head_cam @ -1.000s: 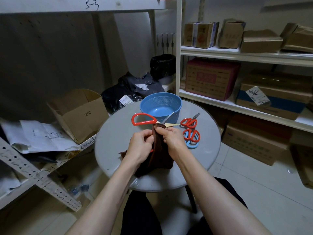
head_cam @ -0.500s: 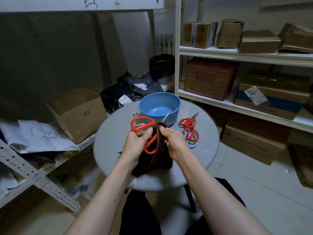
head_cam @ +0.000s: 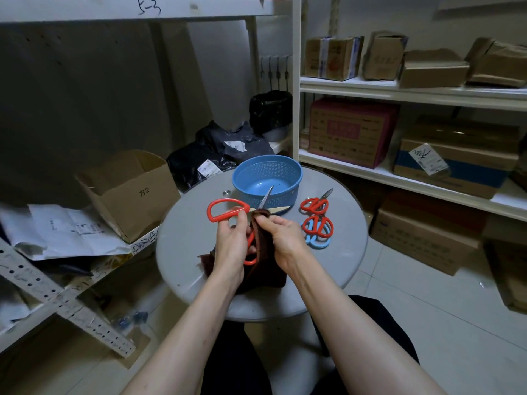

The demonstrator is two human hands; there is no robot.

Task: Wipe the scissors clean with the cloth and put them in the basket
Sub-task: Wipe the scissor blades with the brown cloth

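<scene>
- Scissors (head_cam: 210,210) with red handles are held above a round grey table (head_cam: 185,252), just in front of the basket. Their long axis runs roughly left to right, with the handles on the left and the blades on the right.
- Their blades are spread apart. The steel one points up and away, with its tip overlapping the basket's front wall in this view. The pale one points right.
- Left hand (head_cam: 231,243) grips the handles with curled fingers. One red loop sticks out above it, and the other shows just beside the palm.
- Dark brown cloth (head_cam: 261,249) is folded over the scissors where the blades meet. It hangs down, and its lower part lies on the table.
- Blue perforated basket (head_cam: 296,178) stands upright at the table's far side.
- Right hand (head_cam: 285,238) pinches the top fold of cloth against the blades.
- Further right, three spare scissors (head_cam: 318,226) lie on the table: one red pair alone, and another red pair resting on a blue pair.
- White shelves (head_cam: 399,92) on the right hold cardboard boxes.
</scene>
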